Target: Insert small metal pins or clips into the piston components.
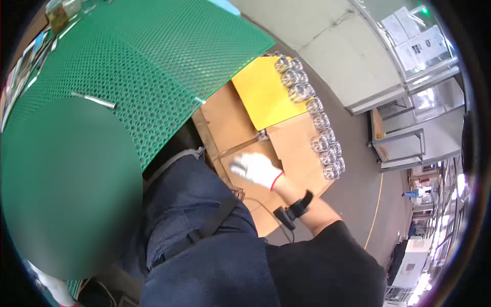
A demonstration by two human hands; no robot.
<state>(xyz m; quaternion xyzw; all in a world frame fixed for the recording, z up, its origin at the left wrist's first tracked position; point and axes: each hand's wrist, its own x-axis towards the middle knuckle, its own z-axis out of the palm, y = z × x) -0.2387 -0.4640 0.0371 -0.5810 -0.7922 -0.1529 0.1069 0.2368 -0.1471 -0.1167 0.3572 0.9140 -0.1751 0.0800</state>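
My right hand (254, 169), in a white glove with a red cuff, is over a brown cardboard sheet (248, 156) beside my leg. Its fingers point left, loosely extended, and I see nothing in them. Several clear glass cups (321, 122) stand in rows along the far right edge of the cardboard and of a yellow sheet (263, 92). At the lower left, my left hand (50, 282) shows only in part, also in a white glove. A large blurred dark green patch covers the area beside it, and its fingers cannot be made out.
A green perforated mat (153, 61) covers the table at the left, with a thin metal rod (94, 100) lying on it. A jar (57, 19) stands at the far left corner. A pale wall (327, 56) and a grey floor (353, 204) lie to the right.
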